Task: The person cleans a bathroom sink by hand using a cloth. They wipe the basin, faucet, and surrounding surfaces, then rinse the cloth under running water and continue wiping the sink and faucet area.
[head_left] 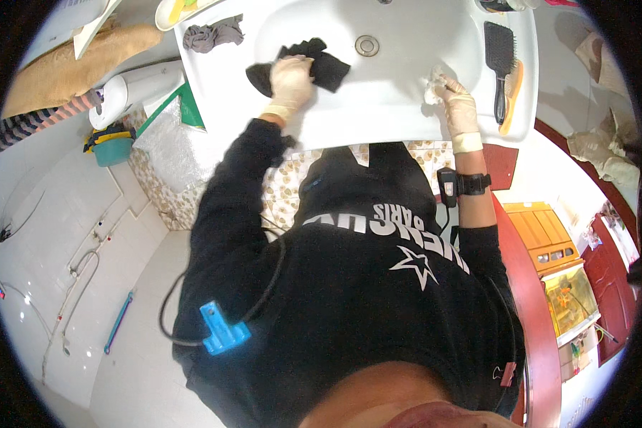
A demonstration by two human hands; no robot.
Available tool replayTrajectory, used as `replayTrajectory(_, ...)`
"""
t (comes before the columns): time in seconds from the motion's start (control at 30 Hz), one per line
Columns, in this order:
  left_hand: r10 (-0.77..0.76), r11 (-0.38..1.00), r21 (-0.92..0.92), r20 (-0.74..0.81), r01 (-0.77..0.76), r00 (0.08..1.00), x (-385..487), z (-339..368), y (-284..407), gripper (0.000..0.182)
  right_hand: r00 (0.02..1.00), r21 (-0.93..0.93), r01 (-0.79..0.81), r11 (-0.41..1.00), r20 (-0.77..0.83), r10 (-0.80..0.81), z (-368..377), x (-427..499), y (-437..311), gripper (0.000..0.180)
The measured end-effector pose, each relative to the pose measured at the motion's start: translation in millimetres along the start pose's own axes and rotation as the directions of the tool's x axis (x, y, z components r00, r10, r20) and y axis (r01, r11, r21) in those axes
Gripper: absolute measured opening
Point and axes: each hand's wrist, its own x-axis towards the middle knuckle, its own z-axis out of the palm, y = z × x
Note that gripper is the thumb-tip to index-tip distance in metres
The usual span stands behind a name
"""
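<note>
My left hand [291,83], in a pale thin glove, is closed on a crumpled black cloth [331,69] at the left side of the white washbasin [321,120]. The fingertips are partly hidden by the cloth. On the right side of the bowl, my right hand [459,104], gloved in the same way, pinches a small crumpled white piece [434,88], perhaps tissue or thin cloth. Between the hands and farther back lies the round metal drain [367,46]. A wrinkled grey cloth [213,33] rests on the basin's left ledge.
On the right ledge lie a black paddle hairbrush [499,51] and a wooden comb [512,99]. A dish with yellow items [184,12] stands at the back left. Left of the basin are a white cylindrical appliance [139,88] and a teal container [112,151]. My right wrist carries a strapped device [449,187].
</note>
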Motion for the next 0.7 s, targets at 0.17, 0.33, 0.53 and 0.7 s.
replayTrajectory(0.17, -0.06, 0.887, -0.45, 0.117, 0.107, 0.991, 42.3, 51.8, 115.7, 0.052, 1.0, 0.091, -0.017, 0.996, 0.027, 0.015, -3.0, -10.2, 15.5, 0.035)
replayTrajectory(0.33, 0.061, 0.76, -0.637, 0.269, 0.13, 0.961, 68.4, 44.8, 187.8, 0.054, 1.0, 0.036, 0.005, 0.999, -0.017, -0.005, -10.4, -12.1, 12.0, 0.033)
replayTrajectory(0.53, -0.01, 0.787, -0.54, 0.474, 0.3, 0.88, 2.0, -0.6, 99.3, 0.05, 0.995, -0.038, 0.055, 0.998, -0.082, -0.058, -20.1, -5.8, -9.8, 0.032)
replayTrajectory(0.7, -0.098, 0.948, -0.298, 0.067, 0.114, 0.993, -75.4, -62.9, -13.1, 0.042, 0.993, -0.089, 0.064, 0.994, -0.094, -0.072, -16.7, -8.5, -16.7, 0.032)
